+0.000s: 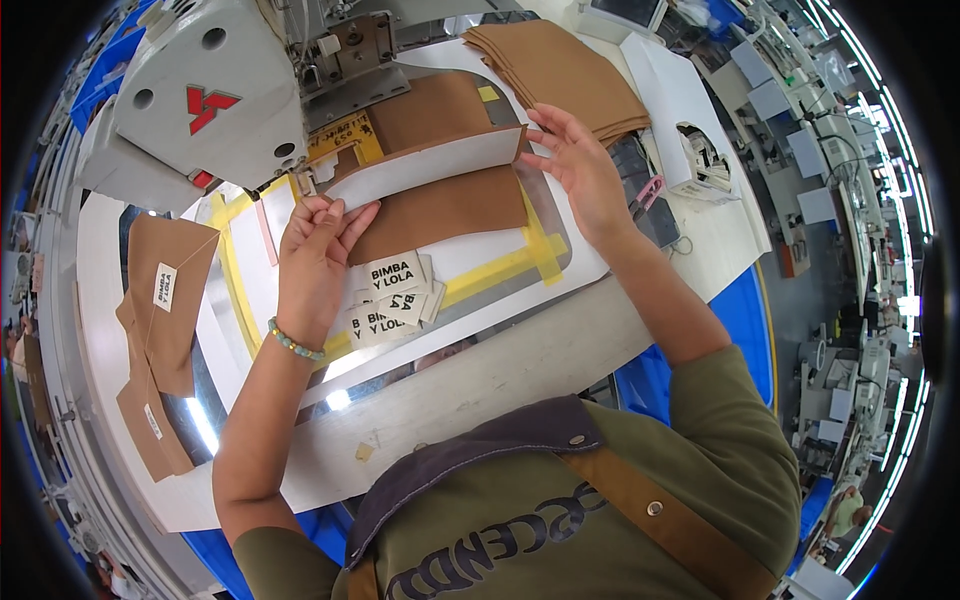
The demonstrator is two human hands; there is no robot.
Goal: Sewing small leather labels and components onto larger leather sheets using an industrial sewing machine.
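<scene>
Panel (pixel 440 212), brown and leather-like, lies beside the sewing machine (pixel 215 110), probably light, bendable and best held by its ends, the left hand (pixel 318 235) pinching the end nearest it, the right hand (pixel 582 172), fingers spread, at the end farthest away.

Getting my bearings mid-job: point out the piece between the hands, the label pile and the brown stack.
Piece (pixel 432 166): head view, on its raised white face.
Label pile (pixel 396 297): head view, on its middle.
Brown stack (pixel 570 85): head view, on its top sheet.
</scene>
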